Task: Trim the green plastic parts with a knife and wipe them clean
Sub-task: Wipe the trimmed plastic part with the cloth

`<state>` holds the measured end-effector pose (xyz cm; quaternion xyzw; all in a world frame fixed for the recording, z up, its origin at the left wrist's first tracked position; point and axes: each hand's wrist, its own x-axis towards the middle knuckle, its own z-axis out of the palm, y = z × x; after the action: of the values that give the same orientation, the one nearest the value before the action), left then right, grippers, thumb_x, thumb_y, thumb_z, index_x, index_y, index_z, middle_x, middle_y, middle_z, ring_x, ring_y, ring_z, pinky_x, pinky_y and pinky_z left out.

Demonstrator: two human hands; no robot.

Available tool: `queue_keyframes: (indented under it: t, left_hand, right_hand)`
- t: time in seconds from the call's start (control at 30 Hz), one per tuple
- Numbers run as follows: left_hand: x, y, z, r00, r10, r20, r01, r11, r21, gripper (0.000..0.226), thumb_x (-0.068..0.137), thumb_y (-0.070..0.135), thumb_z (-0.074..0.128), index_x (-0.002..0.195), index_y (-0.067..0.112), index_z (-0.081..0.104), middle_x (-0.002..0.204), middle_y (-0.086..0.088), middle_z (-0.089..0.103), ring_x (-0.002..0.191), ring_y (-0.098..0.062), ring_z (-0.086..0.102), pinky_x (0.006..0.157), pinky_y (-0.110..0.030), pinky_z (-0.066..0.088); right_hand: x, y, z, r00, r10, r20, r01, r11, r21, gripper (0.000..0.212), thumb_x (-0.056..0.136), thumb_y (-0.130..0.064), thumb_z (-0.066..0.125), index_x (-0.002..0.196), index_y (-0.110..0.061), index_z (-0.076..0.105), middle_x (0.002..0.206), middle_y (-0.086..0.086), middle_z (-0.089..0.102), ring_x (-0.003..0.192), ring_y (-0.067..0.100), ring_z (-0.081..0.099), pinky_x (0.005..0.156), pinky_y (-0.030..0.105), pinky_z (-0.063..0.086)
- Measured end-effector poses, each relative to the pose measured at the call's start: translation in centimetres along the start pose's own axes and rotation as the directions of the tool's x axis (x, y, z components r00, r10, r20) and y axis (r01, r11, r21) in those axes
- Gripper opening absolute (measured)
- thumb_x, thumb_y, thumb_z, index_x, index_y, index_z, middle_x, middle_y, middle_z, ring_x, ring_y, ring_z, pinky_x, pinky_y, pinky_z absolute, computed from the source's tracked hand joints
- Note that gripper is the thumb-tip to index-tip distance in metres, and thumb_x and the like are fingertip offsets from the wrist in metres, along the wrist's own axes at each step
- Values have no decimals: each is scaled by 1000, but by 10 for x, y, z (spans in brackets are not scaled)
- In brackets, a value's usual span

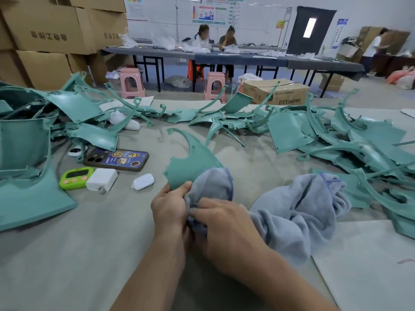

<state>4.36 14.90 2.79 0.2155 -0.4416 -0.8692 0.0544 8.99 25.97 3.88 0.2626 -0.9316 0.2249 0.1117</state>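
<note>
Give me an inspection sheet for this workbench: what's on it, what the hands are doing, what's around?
Surface: grey table, white sheet at its right corner.
Job's things: green part held up, grey cloth over its lower edge; more green parts in a left heap and a right heap; no knife seen.
Clutter: phone, green timer, white charger, white earbud case.
Hands: left hand pinches the green part; right hand grips the grey cloth.
Cables: nothing clearly seen.
Surroundings: cardboard boxes, pink stools, long table with two seated people, one standing person far right.
</note>
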Motion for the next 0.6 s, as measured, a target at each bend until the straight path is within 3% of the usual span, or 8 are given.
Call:
queue_keyframes:
  t: [0.1, 0.17, 0.23, 0.33, 0.4, 0.47, 0.57, 0.6]
  left_hand:
    - [5, 3, -1, 998, -32, -61, 31, 999, -16, 19, 97, 17, 65, 94, 1, 74, 85, -18, 76, 66, -29, 71, 60, -39, 60]
    - [10, 3, 0, 997, 43, -69, -43, 999, -2, 22, 98, 17, 65, 82, 7, 76, 80, -10, 78, 63, -23, 72, 59, -38, 62]
    - [9, -2, 2, 989, 141, -32, -139, 987, 81, 31, 98, 16, 65, 70, 13, 79, 79, -6, 78, 67, -21, 73, 62, -35, 62]
    - [9, -11, 2, 968, 252, -13, -238, 926, 293, 43, 98, 34, 62, 61, 13, 66, 67, 0, 65, 63, -22, 58, 64, -34, 51]
    - [10, -10, 1, 980, 190, -53, -161, 925, 343, 51, 95, 51, 57, 59, 15, 55, 57, -6, 50, 57, -22, 47, 60, -36, 43]
    - [9, -7, 1, 989, 140, -47, -116, 933, 341, 57, 85, 61, 52, 56, 12, 53, 53, -9, 51, 55, -24, 50, 59, -40, 46]
    - [-2, -8, 1, 960, 280, 22, -259, 848, 462, 60, 84, 62, 52, 60, 7, 55, 54, 2, 56, 56, -25, 49, 56, -34, 47]
    - [-5, -11, 1, 939, 340, 60, -320, 793, 518, 57, 85, 60, 54, 66, 11, 35, 48, 8, 42, 53, -23, 38, 49, -29, 37]
  right_hand:
    - [0, 3, -3, 994, 41, -98, -48, 997, -65, 10, 84, -30, 63, 83, -28, 73, 78, -8, 62, 70, 10, 55, 60, 27, 38]
    - [5, 15, -15, 956, 190, -224, -216, 972, -95, 11, 88, -26, 64, 89, -26, 75, 89, -5, 68, 80, 20, 63, 67, 33, 44]
    - [7, 29, -25, 899, 324, -296, -382, 909, -167, 15, 95, -25, 60, 99, -24, 74, 101, -3, 68, 90, 22, 62, 72, 30, 38]
    - [4, 20, -20, 954, 215, -207, -239, 966, -97, 8, 86, -11, 71, 89, -18, 74, 89, -1, 68, 79, 21, 63, 65, 19, 24]
    - [-3, 3, -9, 989, 57, -137, -59, 998, -9, 12, 78, -5, 76, 83, -16, 72, 80, 1, 67, 72, 23, 63, 65, 23, 37]
    - [-4, -1, 0, 990, -11, -141, 12, 1000, 5, 14, 82, -9, 70, 92, -18, 70, 85, -1, 67, 77, 21, 63, 67, 32, 48]
    - [8, 14, -1, 933, 217, -287, -214, 976, 40, 13, 91, -21, 54, 99, -31, 59, 93, -5, 68, 83, 20, 63, 66, 32, 40]
    - [12, 23, -2, 881, 324, -344, -335, 942, 29, 8, 95, -25, 50, 95, -33, 51, 92, -6, 67, 83, 22, 62, 65, 33, 35]
